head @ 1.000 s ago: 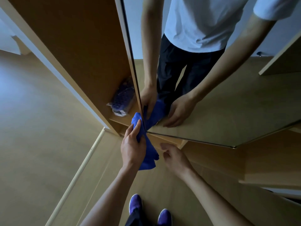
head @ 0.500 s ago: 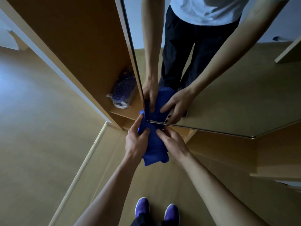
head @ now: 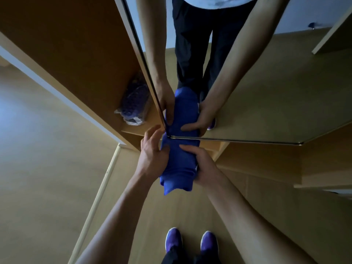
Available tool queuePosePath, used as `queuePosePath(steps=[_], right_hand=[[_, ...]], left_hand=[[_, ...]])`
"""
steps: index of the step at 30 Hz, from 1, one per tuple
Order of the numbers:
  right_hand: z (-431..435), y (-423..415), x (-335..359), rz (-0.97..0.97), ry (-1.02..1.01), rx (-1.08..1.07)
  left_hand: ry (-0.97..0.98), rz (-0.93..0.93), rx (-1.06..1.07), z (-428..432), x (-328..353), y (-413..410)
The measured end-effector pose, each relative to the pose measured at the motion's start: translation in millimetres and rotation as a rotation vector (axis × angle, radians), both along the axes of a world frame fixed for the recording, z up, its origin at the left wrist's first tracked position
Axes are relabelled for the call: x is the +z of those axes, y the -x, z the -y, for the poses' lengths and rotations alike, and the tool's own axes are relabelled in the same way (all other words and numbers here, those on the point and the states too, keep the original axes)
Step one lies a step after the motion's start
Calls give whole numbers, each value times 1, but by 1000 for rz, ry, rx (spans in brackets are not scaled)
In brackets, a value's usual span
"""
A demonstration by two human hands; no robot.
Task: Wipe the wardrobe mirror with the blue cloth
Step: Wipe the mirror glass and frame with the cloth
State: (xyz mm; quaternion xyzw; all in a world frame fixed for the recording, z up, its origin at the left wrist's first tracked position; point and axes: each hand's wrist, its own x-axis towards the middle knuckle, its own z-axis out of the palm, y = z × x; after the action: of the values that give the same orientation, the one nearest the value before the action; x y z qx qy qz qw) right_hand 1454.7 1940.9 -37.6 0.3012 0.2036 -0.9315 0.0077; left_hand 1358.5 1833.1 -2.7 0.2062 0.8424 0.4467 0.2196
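The blue cloth point(head: 179, 164) is bunched lengthwise between both hands, just below the bottom left corner of the wardrobe mirror point(head: 266, 103). My left hand point(head: 152, 153) holds its left side with the thumb on top and the fingers stretched up toward the mirror corner. My right hand point(head: 203, 164) grips the cloth's right side, fingers curled round it. The cloth's top end touches the mirror's lower edge. The mirror shows both hands, the cloth and my legs reflected.
The mirror door stands open beside the wooden wardrobe point(head: 72, 54). A plastic bag with something blue-purple point(head: 133, 107) lies on the wardrobe's bottom shelf. Light wooden floor point(head: 47, 178) spreads below, with my purple shoes point(head: 190, 242) at the bottom. Another cabinet edge point(head: 323, 168) is at right.
The view tilted down and the mirror's lower edge rose in frame. My right hand came from beside the cloth onto it, and the cloth is now bunched between both hands.
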Motion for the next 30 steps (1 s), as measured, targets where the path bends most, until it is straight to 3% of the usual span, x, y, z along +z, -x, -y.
queuePosePath(steps=[6, 11, 17, 23, 30], right_hand=[[-2, -10, -4, -7, 0, -102], [-20, -39, -6, -7, -22, -243], [-25, -47, -8, 60, -83, -299], [-18, -55, -17, 74, -127, -296], [5, -61, -9, 38, -35, -326]], left_hand=[[-260, 6, -55, 0, -9, -7], [-236, -123, -10, -7, -13, -10], [-200, -52, 65, -12, -10, -16], [-158, -135, 62, 0, -10, -20], [-149, -100, 94, 13, -16, -23]])
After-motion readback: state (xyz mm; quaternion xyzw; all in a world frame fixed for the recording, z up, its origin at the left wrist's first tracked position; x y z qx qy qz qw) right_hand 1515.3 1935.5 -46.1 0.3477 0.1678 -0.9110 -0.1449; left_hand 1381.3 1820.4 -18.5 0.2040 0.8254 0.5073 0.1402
